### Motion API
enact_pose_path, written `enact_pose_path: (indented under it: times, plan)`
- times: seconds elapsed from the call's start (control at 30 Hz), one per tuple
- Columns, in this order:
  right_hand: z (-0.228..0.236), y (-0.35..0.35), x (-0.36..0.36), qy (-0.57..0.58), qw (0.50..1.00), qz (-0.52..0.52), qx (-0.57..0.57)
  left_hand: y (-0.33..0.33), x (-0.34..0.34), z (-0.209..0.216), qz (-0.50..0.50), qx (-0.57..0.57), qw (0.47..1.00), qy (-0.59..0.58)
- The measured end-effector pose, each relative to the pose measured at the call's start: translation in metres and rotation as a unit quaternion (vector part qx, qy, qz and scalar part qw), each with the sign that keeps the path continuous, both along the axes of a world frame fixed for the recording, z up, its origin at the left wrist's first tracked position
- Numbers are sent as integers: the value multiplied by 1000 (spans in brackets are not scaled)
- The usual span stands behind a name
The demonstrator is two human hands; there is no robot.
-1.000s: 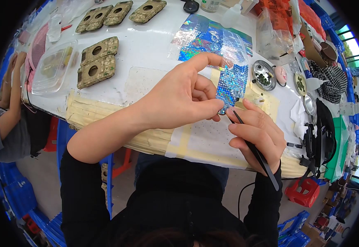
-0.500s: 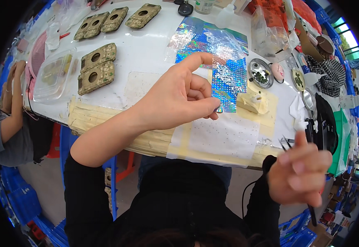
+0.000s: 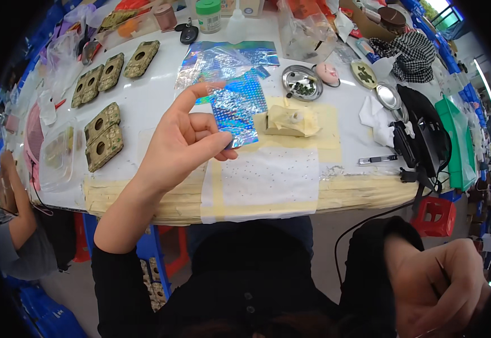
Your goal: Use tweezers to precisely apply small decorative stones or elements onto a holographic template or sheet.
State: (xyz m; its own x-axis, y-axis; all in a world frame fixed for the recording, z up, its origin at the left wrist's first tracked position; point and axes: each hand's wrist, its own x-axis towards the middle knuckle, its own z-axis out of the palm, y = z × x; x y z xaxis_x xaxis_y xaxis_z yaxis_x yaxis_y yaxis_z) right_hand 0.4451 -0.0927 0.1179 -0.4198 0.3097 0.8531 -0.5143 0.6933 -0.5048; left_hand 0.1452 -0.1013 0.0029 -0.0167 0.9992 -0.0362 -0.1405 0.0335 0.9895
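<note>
Pinched between the thumb and forefinger of my left hand (image 3: pixel 181 141) is a shiny blue holographic sheet (image 3: pixel 240 104), raised above the table. My right hand (image 3: pixel 440 290) is low at the right, off the table's front edge, with its fingers closed on dark, pointed tweezers (image 3: pixel 443 272). Below the sheet, a white paper (image 3: pixel 262 180) dotted with small specks is taped along the table edge. A small block (image 3: pixel 282 124) wrapped in yellowish tape sits just beyond the paper. More holographic film (image 3: pixel 223 59) lies behind my left hand.
Several camouflage tank hull parts (image 3: pixel 105 145) lie at the left beside a clear plastic box (image 3: pixel 59 152). A round metal dish (image 3: pixel 302 73) holds small dark green pieces. Farther right are a utility knife (image 3: pixel 377 160), a black bag (image 3: pixel 425 127) and a green tray (image 3: pixel 456 146). Another person's arm (image 3: pixel 23 225) is at far left.
My right hand has moved down and away from the table edge with the tweezers. The view has shifted, so the table things appear farther left. My left hand still holds the sheet.
</note>
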Motion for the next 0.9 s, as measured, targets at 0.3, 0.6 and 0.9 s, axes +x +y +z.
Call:
enact_pose_path:
  times: [0.3, 0.6, 0.9]
  plan:
    - [-17, -6, -6, 66, 988, 110, -81, 1, -5, -8, 16, 11, 1000, 18]
    - [-12, -11, -12, 29, 974, 154, -163, 5, -4, -7, 24, 19, 999, 36]
    - [-15, -10, -14, 21, 969, 166, -179, 5, -2, -5, 15, 11, 999, 26]
